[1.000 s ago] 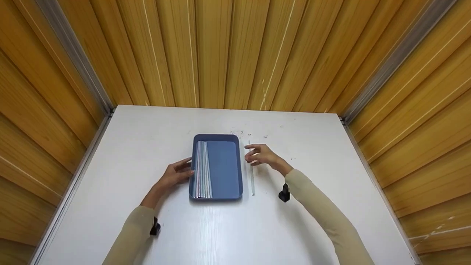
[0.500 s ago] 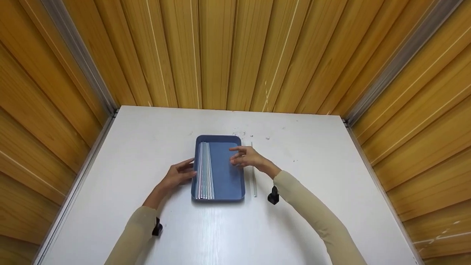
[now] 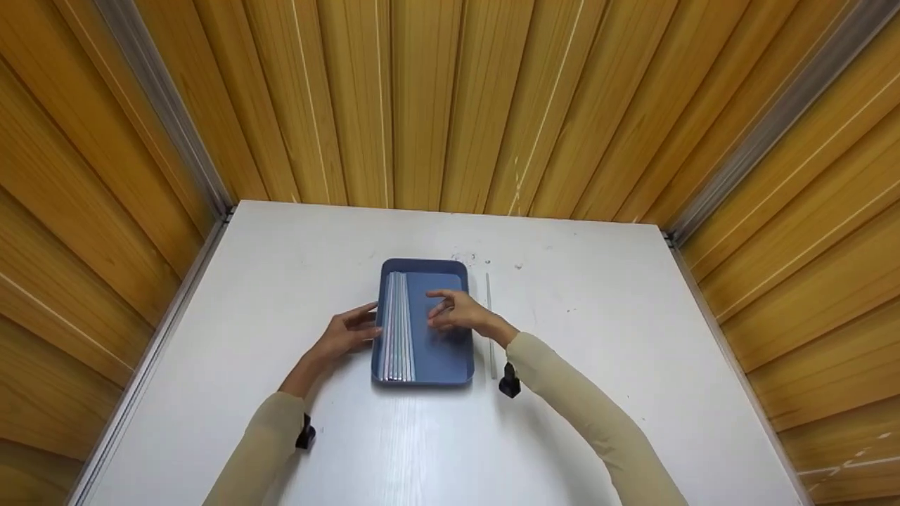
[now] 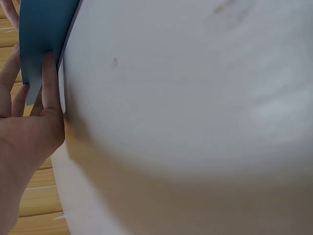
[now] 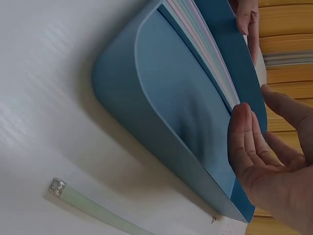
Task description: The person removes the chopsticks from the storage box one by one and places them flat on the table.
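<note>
A shallow blue tray (image 3: 443, 365) lies lengthwise on the white table. Several slim pastel sticks (image 3: 398, 337) lie side by side along its left part. My left hand (image 3: 344, 334) holds the tray's left wall, thumb over the rim; in the left wrist view its fingers (image 4: 49, 88) rest on the outer wall. My right hand (image 3: 457, 311) hovers over the tray's right half, fingers loosely bent, nothing between them. A single pale stick (image 3: 492, 351) lies on the table just right of the tray; in the right wrist view this pale green stick (image 5: 93, 208) shows a clear, faceted end.
The white table (image 3: 576, 295) has small marks (image 3: 464, 258) beyond the tray. Wood-patterned walls (image 3: 450, 105) close it in at the back and both sides, with metal rails at the corners. A black wrist camera (image 3: 510, 383) hangs at the right sleeve.
My right hand has moved left, from above the single stick to over the tray. That stick stays on the table. My left hand keeps its place at the tray; the head view has shifted slightly.
</note>
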Tool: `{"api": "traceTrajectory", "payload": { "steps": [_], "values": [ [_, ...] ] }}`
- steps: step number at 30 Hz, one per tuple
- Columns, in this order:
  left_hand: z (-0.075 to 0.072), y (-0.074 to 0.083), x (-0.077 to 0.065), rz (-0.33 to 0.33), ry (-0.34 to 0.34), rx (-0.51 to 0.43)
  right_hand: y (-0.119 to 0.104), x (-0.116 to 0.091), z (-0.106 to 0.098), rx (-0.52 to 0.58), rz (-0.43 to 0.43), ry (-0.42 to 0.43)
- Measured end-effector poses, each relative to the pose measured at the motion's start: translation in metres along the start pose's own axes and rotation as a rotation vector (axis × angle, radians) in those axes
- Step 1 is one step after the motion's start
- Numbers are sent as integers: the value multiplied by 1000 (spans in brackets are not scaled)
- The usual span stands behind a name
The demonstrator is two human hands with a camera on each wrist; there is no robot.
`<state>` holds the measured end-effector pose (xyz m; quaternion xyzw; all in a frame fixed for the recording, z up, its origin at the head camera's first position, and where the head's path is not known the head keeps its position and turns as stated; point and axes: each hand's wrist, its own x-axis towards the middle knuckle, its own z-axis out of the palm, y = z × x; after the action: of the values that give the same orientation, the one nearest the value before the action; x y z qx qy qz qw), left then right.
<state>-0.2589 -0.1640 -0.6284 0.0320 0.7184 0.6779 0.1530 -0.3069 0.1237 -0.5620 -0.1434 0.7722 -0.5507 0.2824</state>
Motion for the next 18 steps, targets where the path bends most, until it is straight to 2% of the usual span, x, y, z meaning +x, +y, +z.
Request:
{"api": "traceTrajectory", "payload": {
  "steps": [6,12,18],
  "values": [
    [5,0,4,24,-18,-4,8,2,8,27,38,-15],
    [3,-1,3,18,-17,-30,12,9,19,45,33,-13],
    [-1,-1,1,13,-16,-45,12,14,32,-52,26,15]
  ]
}}
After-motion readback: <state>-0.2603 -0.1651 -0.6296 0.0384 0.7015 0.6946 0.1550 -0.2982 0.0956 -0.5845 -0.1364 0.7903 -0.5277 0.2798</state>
